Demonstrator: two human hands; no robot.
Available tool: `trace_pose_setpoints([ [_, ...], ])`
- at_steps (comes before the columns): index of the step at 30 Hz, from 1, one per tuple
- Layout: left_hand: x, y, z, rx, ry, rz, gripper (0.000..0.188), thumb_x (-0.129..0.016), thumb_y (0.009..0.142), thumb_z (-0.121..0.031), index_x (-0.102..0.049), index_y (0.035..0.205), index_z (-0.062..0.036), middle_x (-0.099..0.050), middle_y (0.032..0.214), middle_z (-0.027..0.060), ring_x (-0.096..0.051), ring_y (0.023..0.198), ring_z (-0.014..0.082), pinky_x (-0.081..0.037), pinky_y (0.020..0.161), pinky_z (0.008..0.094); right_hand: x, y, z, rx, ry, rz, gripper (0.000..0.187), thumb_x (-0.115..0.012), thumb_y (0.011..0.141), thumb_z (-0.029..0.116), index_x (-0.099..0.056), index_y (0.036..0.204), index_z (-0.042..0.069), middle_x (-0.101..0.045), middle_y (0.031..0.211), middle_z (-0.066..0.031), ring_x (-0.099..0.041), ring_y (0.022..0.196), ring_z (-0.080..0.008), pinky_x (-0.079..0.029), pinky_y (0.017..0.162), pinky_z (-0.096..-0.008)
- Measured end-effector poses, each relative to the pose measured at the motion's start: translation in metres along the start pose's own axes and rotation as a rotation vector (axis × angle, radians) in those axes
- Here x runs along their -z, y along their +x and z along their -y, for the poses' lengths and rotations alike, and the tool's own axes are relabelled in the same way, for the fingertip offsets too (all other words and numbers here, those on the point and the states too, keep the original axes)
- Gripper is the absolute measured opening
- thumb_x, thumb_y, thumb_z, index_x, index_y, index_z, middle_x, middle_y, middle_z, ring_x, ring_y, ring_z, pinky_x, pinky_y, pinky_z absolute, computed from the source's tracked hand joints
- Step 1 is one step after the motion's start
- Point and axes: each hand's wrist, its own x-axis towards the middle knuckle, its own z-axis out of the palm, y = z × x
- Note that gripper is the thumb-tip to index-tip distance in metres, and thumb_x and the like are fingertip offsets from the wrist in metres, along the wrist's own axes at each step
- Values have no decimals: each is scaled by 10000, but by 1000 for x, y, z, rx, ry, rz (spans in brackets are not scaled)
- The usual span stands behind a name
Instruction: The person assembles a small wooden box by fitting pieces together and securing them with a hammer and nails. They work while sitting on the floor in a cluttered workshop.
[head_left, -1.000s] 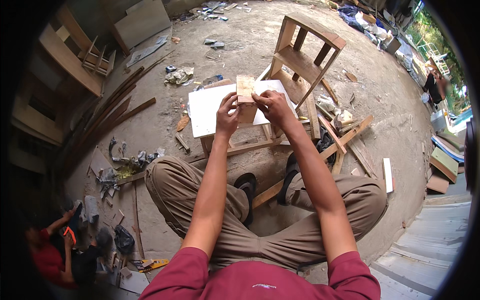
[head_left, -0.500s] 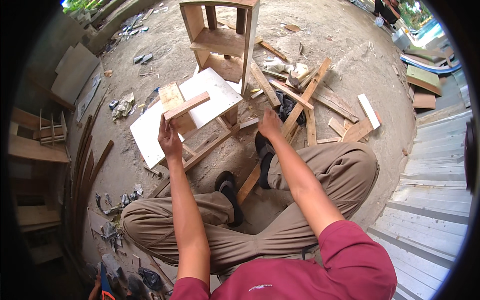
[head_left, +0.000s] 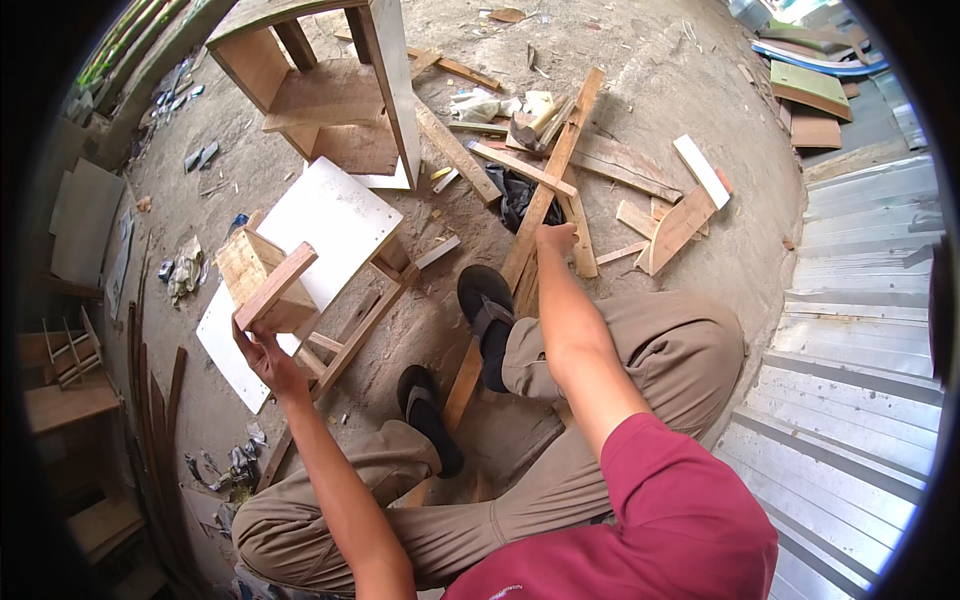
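My left hand (head_left: 268, 360) is closed on the near end of a short wooden batten (head_left: 280, 283). The batten lies against a pale wooden block (head_left: 244, 262) above a white panel (head_left: 330, 215); whether the two are joined, I cannot tell. Out to the right, my right hand (head_left: 556, 238) is closed beside a long wooden strip (head_left: 568, 150) that slants across the other scraps. Its fingers hide whatever they may hold. Just left of that strip lies a crumpled black plastic bag (head_left: 513, 195).
An open wooden cabinet frame (head_left: 400, 90) stands behind the white panel. A curved board (head_left: 676, 232) and other offcuts lie on the right. Corrugated metal sheets (head_left: 850, 390) border the right side. My sandalled feet (head_left: 484, 300) rest between the panel and the long strip.
My right hand has moved right, from near the sandal tip to the long strip. My left hand still grips the batten. The whole view has shifted.
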Motion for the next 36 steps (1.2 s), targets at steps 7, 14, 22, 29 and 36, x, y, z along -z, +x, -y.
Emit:
trace_pose_setpoints([
  [7,-6,-1,-3,-5,37,-6,501,-491,1043,-344,-363,1455,-89,-465,1395,115,-431,1311,218,-321,1132,411,-13,47,-14,192,125,-69,226,-596,927,167,-625,1072,-4,-634,1087,-201,-614,1062,-360,-502,907,-424],
  [14,-15,7,1,13,66,-25,503,-464,1049,-357,-341,1457,-89,-446,1409,116,-436,1319,235,-331,1138,459,-33,1,0,876,203,-260,218,-579,938,223,-572,932,5,-575,932,-159,-576,952,-358,-460,860,-467],
  [22,-16,9,1,52,85,-79,480,-457,1052,-360,-349,1444,-105,-451,1406,101,-446,1313,238,-349,1113,469,-85,7,49,761,-246,78,547,-557,912,84,-339,1351,-159,-340,1405,-346,-371,1319,-445,-346,1110,-439],
  [29,-16,2,0,31,91,-88,476,-464,1049,-363,-347,1442,-122,-454,1406,99,-444,1318,231,-361,1102,463,-70,-8,66,798,-481,235,249,-519,951,85,-570,1103,-105,-550,1247,-252,-615,1092,-391,-509,958,-457],
  [36,-19,7,2,28,74,-71,503,-482,1041,-372,-341,1450,-115,-460,1399,103,-442,1320,238,-358,1113,464,-71,12,65,782,-570,45,216,-563,935,65,-590,1071,-100,-555,1130,-231,-716,854,-315,-619,683,-341],
])
